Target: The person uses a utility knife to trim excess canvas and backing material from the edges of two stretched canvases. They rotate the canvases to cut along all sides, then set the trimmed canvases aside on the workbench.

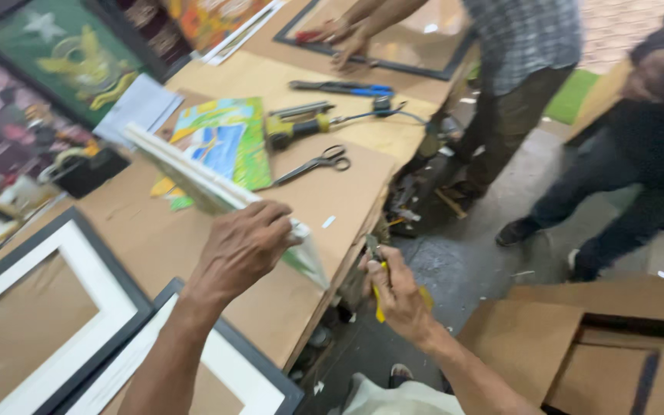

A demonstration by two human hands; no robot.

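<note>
Brown hardboard bench (194, 238) under everything, w/ tools and frames spread across it. Left hand (244, 244) wrapped over the top edge of a white-edged canvas panel (217, 192), fingers curled down the far side, gripping firm; panel stood on edge and tilted, lower corner overhanging the bench's front edge, prob. so that corner is free to get at. Right hand (400, 296) closed round a yellow-handled utility knife (378, 296), blade end up, just beside the panel's low corner, not clearly touching it.

Farther back on the bench: colourful painted print (224, 138) lying flat behind the panel, scissors (318, 163) near it, yellow-green power drill (297, 129) w/ cord, blue-handled pliers (343, 88). Two black frames w/ white mats (78, 307) flat at the near left, backing side showing through the openings, empty of pictures. More framed pictures (55, 54) leaning at far left.

Another person (524, 69) in a checked shirt bent over a dark frame at the bench's far end; second person at right edge. Flat cardboard sheets (578, 330) on the floor, lower right. No open containers in view.
</note>
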